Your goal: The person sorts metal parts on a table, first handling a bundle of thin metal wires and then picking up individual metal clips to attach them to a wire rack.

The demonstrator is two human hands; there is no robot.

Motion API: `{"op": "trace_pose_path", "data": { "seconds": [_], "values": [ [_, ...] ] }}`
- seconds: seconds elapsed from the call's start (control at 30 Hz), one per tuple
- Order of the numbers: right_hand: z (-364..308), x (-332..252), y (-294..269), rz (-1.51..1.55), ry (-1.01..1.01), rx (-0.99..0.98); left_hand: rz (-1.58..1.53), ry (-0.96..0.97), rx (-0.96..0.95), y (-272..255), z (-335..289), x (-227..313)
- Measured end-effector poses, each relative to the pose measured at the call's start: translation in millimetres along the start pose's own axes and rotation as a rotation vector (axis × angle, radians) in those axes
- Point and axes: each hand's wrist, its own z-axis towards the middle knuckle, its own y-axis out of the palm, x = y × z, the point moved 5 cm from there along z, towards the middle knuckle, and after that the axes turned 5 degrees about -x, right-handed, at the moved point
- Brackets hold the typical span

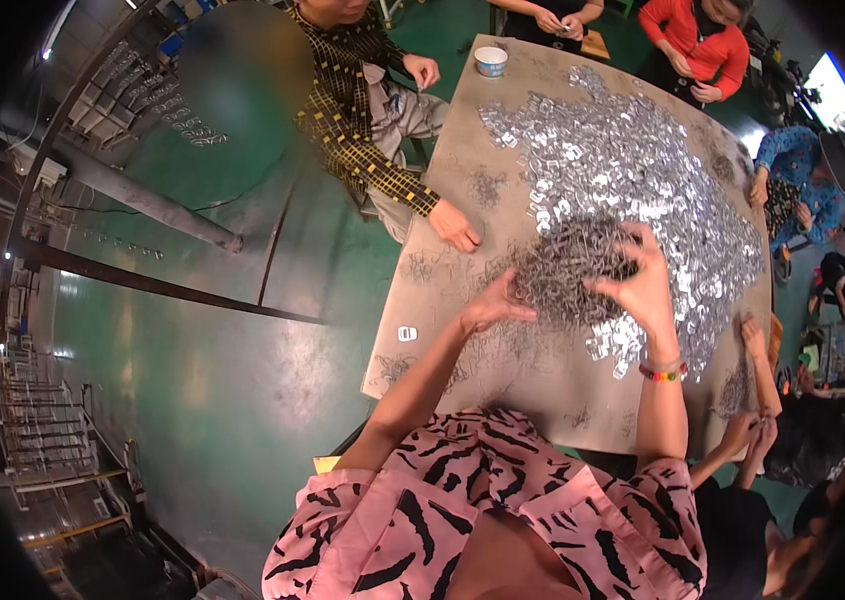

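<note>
In the head view, your left hand [491, 304] has its fingers spread at the left edge of the dark wire heap [571, 268], center of the frame; your right hand [647, 285] curves around its right side, fingers apart. Silver metal pieces [633, 165] spread across the bench [513, 385] toward the upper right.

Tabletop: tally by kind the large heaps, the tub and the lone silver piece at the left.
Large heap of silver metal pieces: 1
Large heap of dark wire-like pieces: 1
Blue-and-white tub: 1
Lone silver buckle-like piece: 1
Total: 4
</note>
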Motion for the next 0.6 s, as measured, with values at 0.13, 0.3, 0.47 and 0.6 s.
{"op": "trace_pose_path", "data": {
  "seconds": [0.13, 0.3, 0.47, 0.6],
  "values": [
    [2.0, -10.0, -14.1, 0.045, -0.023, -0.007, 0.111, -0.046, 0.058, -20.5, -4.3, -14.6],
    [10.0, -38.9, -60.5, -0.027, -0.071, 0.048, 0.275, 0.059, 0.068, -27.3, 1.1, -26.1],
    [17.2, -79.0, -96.1, 0.021, -0.19, -0.053, 0.329, -0.041, 0.103, -17.0, 18.3, -25.2],
    [18.8, -96.4, -100.3, 0.048, -0.31, -0.011, 0.268, 0.008, 0.059, 4.9, 27.7, -3.1]
  ]
}}
